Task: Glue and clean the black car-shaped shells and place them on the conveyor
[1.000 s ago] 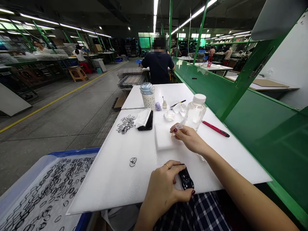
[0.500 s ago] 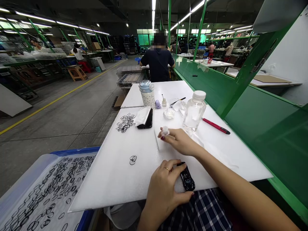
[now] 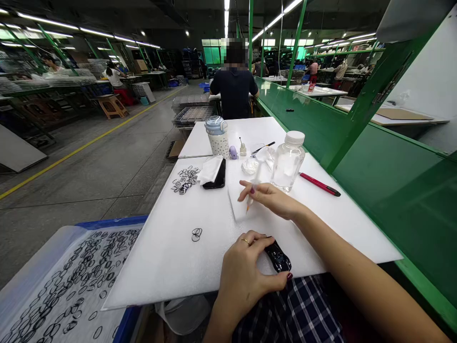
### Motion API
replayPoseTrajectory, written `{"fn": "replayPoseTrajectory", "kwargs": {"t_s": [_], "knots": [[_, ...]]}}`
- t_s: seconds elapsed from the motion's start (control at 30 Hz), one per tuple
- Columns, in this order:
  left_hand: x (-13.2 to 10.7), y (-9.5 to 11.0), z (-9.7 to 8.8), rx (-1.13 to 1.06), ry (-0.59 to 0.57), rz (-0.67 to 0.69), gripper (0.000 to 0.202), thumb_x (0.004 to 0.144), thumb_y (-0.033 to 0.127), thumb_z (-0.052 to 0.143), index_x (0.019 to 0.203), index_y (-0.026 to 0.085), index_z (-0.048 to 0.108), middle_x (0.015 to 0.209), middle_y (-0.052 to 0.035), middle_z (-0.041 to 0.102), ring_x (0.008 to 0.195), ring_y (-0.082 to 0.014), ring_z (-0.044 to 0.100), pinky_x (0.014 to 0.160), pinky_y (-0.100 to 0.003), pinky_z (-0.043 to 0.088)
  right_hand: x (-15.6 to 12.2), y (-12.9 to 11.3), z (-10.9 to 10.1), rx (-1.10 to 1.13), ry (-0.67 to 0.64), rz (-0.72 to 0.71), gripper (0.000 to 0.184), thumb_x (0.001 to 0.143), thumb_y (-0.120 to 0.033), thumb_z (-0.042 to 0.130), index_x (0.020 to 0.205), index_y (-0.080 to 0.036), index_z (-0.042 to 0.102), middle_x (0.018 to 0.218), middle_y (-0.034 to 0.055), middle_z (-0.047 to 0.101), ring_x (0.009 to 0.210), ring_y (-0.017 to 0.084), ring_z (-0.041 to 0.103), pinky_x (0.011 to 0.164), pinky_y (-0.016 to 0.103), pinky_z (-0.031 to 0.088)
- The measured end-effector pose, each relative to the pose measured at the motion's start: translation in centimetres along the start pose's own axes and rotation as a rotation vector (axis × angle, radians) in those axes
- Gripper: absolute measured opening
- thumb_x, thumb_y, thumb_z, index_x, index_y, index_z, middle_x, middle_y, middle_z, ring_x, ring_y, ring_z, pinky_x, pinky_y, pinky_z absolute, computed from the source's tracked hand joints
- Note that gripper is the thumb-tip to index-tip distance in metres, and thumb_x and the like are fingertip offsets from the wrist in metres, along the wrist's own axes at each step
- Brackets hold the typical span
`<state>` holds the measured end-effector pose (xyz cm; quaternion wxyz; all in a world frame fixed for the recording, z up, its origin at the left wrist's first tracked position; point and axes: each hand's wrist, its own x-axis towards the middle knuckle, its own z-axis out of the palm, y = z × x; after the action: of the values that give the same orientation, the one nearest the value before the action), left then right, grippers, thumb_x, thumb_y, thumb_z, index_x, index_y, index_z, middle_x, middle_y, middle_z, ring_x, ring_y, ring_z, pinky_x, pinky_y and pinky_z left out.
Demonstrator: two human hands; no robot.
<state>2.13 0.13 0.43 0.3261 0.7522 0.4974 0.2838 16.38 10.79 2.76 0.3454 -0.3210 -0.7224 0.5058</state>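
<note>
At the near edge of the table, my left hand (image 3: 246, 267) is closed around a glossy black toy car (image 3: 279, 257), fingers on its far end and thumb at its near end. My right hand (image 3: 269, 197) hovers above a white sheet beyond the car. Between its thumb and fingers is a slim translucent dispenser (image 3: 256, 175) with an orange tip (image 3: 247, 208) that points down. The dispenser's exact kind is blurred. A few thin black rings (image 3: 196, 234) lie left of my hands, with a larger pile of black rings (image 3: 185, 179) farther off.
A clear bottle (image 3: 288, 161), crumpled tissue (image 3: 250, 165) and red pen (image 3: 319, 184) lie beyond my right hand. A black phone (image 3: 216, 177) under tissue and a dotted tumbler (image 3: 217, 137) stand farther left. A blue-edged tray (image 3: 117, 220) of rings sits lower left. Ahead sits a person (image 3: 233, 90).
My right hand has turned the dispenser, so its orange tip now points down towards the white sheet. My left hand keeps hold of the toy car, which has shifted slightly.
</note>
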Motion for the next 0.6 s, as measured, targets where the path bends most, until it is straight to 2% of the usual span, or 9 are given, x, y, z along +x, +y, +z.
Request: {"fn": "replayPoseTrajectory", "kwargs": {"t_s": [0.07,0.2,0.3,0.37,0.4,0.43,0.5,0.57,0.6], "knots": [[0.1,0.3,0.1,-0.003,0.005,-0.038,0.056,0.057,0.036,0.084,0.109,0.023,0.071,0.105,-0.0014,0.067,0.096,-0.0243,0.063,0.088,-0.039,0.051,0.0,0.2,0.1,0.012,0.020,-0.002,0.041,0.093,-0.057,0.049,0.097,-0.021,0.068,0.113,0.0110,0.067,0.145,0.028,0.024,0.114,0.052,0.025],[0.2,0.9,0.2,0.036,0.033,-0.096,0.049,0.058,0.039,0.082,0.103,0.023,0.073,0.101,-0.0004,0.067,0.083,-0.0224,0.062,0.080,-0.039,0.050,0.1,0.5,0.6,0.025,-0.019,-0.028,0.031,0.080,-0.054,0.069,0.080,-0.023,0.070,0.113,0.0094,0.068,0.146,0.030,0.021,0.118,0.051,0.014],[0.2,1.2,0.2,0.035,0.029,-0.137,0.048,0.059,0.039,0.081,0.104,0.025,0.072,0.095,0.0010,0.066,0.074,-0.0186,0.059,0.074,-0.036,0.049,-0.1,0.2,-0.2,0.104,0.000,-0.053,0.036,0.090,-0.057,0.053,0.093,-0.025,0.071,0.127,0.0069,0.063,0.145,0.025,0.027,0.116,0.048,0.021],[0.3,1.3,0.2,0.021,0.021,-0.160,0.048,0.060,0.039,0.080,0.105,0.026,0.072,0.091,0.0022,0.065,0.069,-0.0163,0.057,0.070,-0.034,0.048,-0.9,-0.5,-0.8,0.183,0.094,-0.085,0.037,0.097,-0.053,0.043,0.105,-0.027,0.069,0.142,0.0044,0.052,0.144,0.022,0.029,0.115,0.045,0.024],[0.3,1.3,0.2,0.012,0.021,-0.170,0.047,0.060,0.040,0.080,0.105,0.027,0.072,0.090,0.0027,0.065,0.067,-0.0155,0.056,0.068,-0.033,0.047,-1.5,-1.0,-0.9,0.228,0.145,-0.109,0.033,0.098,-0.048,0.045,0.108,-0.028,0.069,0.143,0.0038,0.050,0.142,0.022,0.032,0.114,0.044,0.025],[0.4,1.3,0.2,0.002,0.023,-0.180,0.047,0.060,0.040,0.080,0.105,0.028,0.072,0.089,0.0033,0.064,0.067,-0.0151,0.055,0.068,-0.032,0.047,-2.3,-1.6,-0.8,0.278,0.191,-0.137,0.026,0.096,-0.042,0.051,0.108,-0.027,0.069,0.139,0.0041,0.054,0.136,0.022,0.040,0.112,0.042,0.028],[0.5,1.2,0.2,-0.024,0.028,-0.196,0.045,0.061,0.041,0.080,0.104,0.030,0.072,0.087,0.0044,0.064,0.066,-0.0147,0.054,0.067,-0.031,0.046,-4.1,-2.9,-0.2,0.381,0.265,-0.187,0.018,0.091,-0.029,0.061,0.107,-0.027,0.070,0.114,0.0035,0.066,0.112,0.019,0.057,0.101,0.036,0.038],[0.5,1.2,0.2,-0.050,0.030,-0.205,0.042,0.062,0.041,0.079,0.102,0.032,0.073,0.086,0.0054,0.064,0.067,-0.0143,0.053,0.066,-0.031,0.044,-5.8,-4.0,0.8,0.481,0.307,-0.215,0.023,0.087,-0.025,0.064,0.109,-0.027,0.069,0.088,0.0009,0.063,0.086,0.016,0.056,0.084,0.032,0.042],[0.6,1.1,0.1,-0.062,0.029,-0.206,0.040,0.062,0.040,0.079,0.101,0.033,0.073,0.086,0.0057,0.064,0.066,-0.0139,0.053,0.065,-0.030,0.044,-6.6,-4.5,1.3,0.533,0.315,-0.222,0.021,0.086,-0.032,0.064,0.106,-0.026,0.070,0.081,0.0007,0.058,0.078,0.016,0.052,0.076,0.032,0.040]]}}
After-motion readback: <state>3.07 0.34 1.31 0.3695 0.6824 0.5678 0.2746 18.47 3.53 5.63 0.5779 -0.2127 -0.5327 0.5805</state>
